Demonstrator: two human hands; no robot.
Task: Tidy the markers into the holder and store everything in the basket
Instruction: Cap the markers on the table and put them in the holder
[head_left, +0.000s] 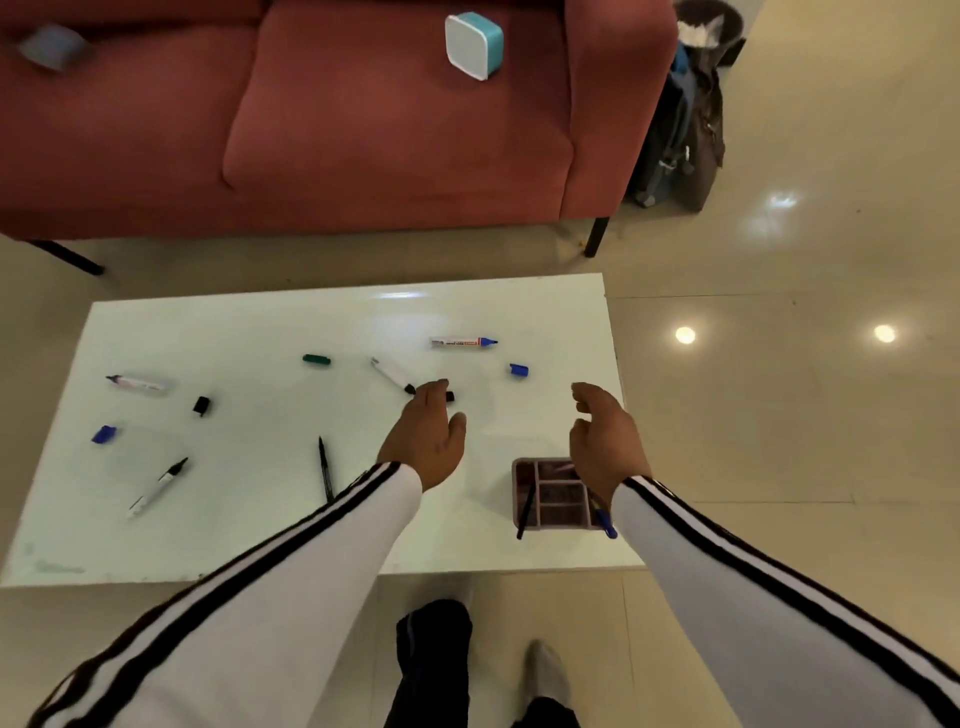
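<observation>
Left hand (423, 441) and right hand (602, 441) hover loosely spread, empty; holder (561, 526) contains 2 markers (524, 514).

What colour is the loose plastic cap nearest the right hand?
The small plastic cap is blue; head view.

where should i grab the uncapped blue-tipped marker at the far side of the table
Grip the blue-tipped marker by the middle of its white barrel, coming down from above, thumb on the near side, fingers on the far side. It lies flat on the table, crosswise to you, nothing touching it. Stay off the bare tip at its right end.
</observation>
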